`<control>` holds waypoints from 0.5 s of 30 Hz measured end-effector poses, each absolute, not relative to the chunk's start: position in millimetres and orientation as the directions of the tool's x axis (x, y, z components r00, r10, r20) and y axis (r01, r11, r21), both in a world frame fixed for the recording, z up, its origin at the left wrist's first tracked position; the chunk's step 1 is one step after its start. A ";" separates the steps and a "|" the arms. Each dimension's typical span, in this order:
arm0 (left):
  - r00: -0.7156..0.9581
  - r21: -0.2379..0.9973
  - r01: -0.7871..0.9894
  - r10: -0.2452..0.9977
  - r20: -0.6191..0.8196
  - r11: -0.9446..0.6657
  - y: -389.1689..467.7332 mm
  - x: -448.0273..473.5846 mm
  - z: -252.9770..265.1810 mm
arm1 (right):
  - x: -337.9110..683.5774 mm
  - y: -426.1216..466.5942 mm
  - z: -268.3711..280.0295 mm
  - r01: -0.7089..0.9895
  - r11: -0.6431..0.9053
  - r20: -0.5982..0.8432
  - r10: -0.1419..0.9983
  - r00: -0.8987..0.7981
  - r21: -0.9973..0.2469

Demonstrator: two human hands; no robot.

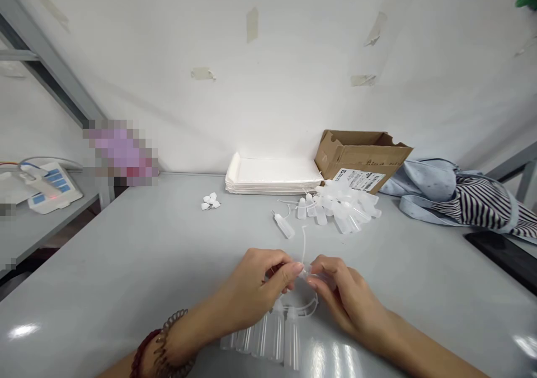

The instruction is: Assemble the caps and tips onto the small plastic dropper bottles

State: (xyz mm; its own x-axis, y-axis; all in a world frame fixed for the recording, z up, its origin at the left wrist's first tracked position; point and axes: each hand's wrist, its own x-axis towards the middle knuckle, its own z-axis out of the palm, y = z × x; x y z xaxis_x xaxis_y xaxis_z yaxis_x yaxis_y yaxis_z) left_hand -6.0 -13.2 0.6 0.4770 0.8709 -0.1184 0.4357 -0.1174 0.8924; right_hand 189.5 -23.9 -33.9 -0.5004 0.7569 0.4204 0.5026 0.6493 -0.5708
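A small clear bottle (324, 277) is lying in the hands on the counter's near side, in front of the cardboard box (364, 160) and a little to its left. The right hand (351, 298) is holding it lightly between thumb and fingers, while the left hand (264, 286) is bringing thumb and forefinger together in a narrow pinch at its neck end; exactly what that pinch is catching is staying hidden. A thin white strap (304, 244) is standing up beside the fingertips, pointing towards the box. Judging by its thin, see-through wall, the bottle is probably weighing very little, giving under a squeeze and sliding easily on smooth skin, so the firmer neck is likely offering the surest hold, with the body being steadied gently. The strap is looking bendy and is perhaps risking a kink or tear if pulled hard. Nearer the person than the box, a row of bottles (291, 339) is lying side by side below the hands, their straps curling at the necks. A pile of bottles (344, 207) is resting right in front of the box, and a single bottle (284, 225) is lying to the pile's left, also forward of the box.
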 end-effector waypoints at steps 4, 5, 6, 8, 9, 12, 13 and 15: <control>0.513 0.815 0.457 0.854 0.087 -0.357 -13.1 -5.9 -3.4 | 189.5 -21.5 -25.0 0.377 0.336 0.146 0.881 -0.450 -0.863; 0.527 0.790 0.446 0.837 0.148 -0.421 -13.0 -6.3 -5.2 | 189.6 -20.1 -22.6 0.310 0.225 0.065 0.889 -0.452 -0.923; 0.543 0.766 0.426 0.813 0.209 -0.482 -12.8 -6.7 -7.1 | 189.7 -18.5 -20.5 0.234 0.108 -0.015 0.882 -0.471 -0.966; 0.566 0.721 0.372 0.758 0.324 -0.585 -12.1 -7.4 -10.6 | 189.4 -15.2 -17.6 0.100 -0.112 -0.148 0.833 -0.533 -0.989; 0.570 0.705 0.348 0.737 0.363 -0.617 -11.7 -7.6 -11.6 | 189.1 -13.9 -16.9 0.057 -0.196 -0.193 0.806 -0.560 -0.979; 0.545 0.740 0.337 0.762 0.351 -0.582 -10.1 -7.3 -11.1 | 187.6 -13.5 -17.6 0.028 -0.226 -0.204 0.809 -0.552 -0.974; 0.518 0.775 0.353 0.799 0.304 -0.524 -9.6 -7.0 -10.2 | 187.3 -14.6 -18.9 0.062 -0.158 -0.167 0.839 -0.518 -0.985; 0.467 0.841 0.394 0.869 0.165 -0.371 -8.8 -6.2 -8.7 | 187.3 -17.5 -23.1 0.197 0.067 -0.030 0.891 -0.454 -0.978</control>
State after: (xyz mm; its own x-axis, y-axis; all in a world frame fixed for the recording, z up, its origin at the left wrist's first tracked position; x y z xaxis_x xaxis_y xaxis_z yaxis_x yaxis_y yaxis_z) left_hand -6.2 -8.8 -8.7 0.4672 0.8686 0.1650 0.3938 -0.3715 0.8408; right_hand 187.3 -17.5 -23.1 -0.4538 0.8906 -0.0303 0.1971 0.0672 -0.9781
